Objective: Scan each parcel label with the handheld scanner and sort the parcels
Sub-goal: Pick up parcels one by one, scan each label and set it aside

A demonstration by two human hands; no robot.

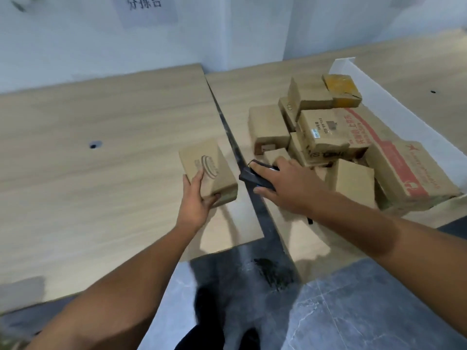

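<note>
My left hand [195,198] grips a small brown cardboard parcel [209,168] with a round printed mark on top, near the right edge of the left table. My right hand [285,183] is closed on the black handheld scanner [254,176], whose head points left toward that parcel over the gap between the tables. Behind my right hand, a pile of several brown parcels [323,132] lies on the right table, one with a red printed stripe [394,160].
Two light wooden tables [101,173] meet at a dark gap [227,127]. A white tray edge [394,102] borders the pile on the right. A grey floor and my dark shoes show below. A paper sign hangs on the white wall [146,8].
</note>
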